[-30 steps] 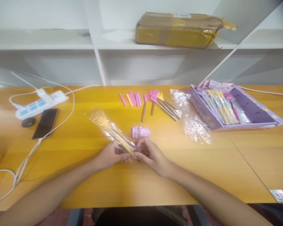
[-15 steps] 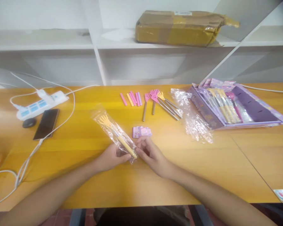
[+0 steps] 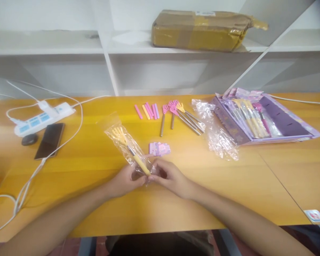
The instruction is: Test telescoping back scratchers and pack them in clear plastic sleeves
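Both hands, left point(image 3: 124, 180) and right point(image 3: 173, 177), are closed on the lower end of the bagged yellow scratcher point(image 3: 133, 155), above the table point(image 3: 117, 217). It is better to pinch only the film lightly, and support the handle from below.

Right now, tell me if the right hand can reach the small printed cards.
Likely yes: the cards lie uncovered just beyond the right hand, though it is busy at the bagged yellow tool.
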A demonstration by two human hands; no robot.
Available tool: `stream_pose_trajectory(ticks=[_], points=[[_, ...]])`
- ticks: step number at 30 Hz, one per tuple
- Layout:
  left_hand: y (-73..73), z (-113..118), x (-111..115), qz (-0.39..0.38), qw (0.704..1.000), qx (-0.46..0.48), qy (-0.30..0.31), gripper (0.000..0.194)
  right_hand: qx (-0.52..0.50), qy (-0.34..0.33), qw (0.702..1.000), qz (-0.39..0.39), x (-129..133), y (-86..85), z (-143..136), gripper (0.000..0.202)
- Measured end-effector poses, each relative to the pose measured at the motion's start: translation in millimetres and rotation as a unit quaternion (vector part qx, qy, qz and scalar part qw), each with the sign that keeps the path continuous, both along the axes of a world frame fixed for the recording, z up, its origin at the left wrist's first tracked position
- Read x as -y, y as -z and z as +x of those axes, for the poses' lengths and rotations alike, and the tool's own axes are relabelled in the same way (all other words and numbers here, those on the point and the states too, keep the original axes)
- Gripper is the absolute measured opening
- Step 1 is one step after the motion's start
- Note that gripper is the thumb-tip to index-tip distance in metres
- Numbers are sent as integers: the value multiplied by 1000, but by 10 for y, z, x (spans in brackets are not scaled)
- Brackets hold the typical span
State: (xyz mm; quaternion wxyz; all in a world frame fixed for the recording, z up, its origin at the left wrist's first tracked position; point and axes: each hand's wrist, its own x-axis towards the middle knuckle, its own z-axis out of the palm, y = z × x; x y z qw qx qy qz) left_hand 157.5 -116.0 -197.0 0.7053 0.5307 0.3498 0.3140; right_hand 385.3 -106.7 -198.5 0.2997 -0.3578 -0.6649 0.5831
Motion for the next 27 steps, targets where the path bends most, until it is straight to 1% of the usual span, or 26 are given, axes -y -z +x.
stream_pose_trajectory(ticks=[7,10,12,14,16,18,20,22,24,27], points=[[4,-24,24,46,998,-39,31,56,8,-69,998,10,9,-80,10,46],[14,-32,24,47,997,-25,50,48,14,-84,996,2,9,-120,17,49],[14,-37,22,49,997,-22,61,47,25,-85,996,-4,3,-143,28,51],[6,-40,19,39,997,-25,69,54,43,-87,995,-7,-2,-162,41,52],[-16,-39,11,12,997,-29,74,59,59,-98,993,-4,-4,-177,51,52],[-52,-33,-8,-20,996,-30,84,57,64,-117,991,3,-6,-189,58,50],[-94,-25,-36,-35,995,-26,91,52,51,-137,989,0,-10,-192,63,50],[-128,-21,-68,-38,994,-17,103,46,21,-153,987,-34,-13,-184,65,50],[-138,-29,-92,-45,992,-5,117,44,-17,-165,981,-97,-13,-163,64,51],[-101,-62,-94,-73,988,32,133,55,-61,-181,967,-166,-4,-126,57,52]])
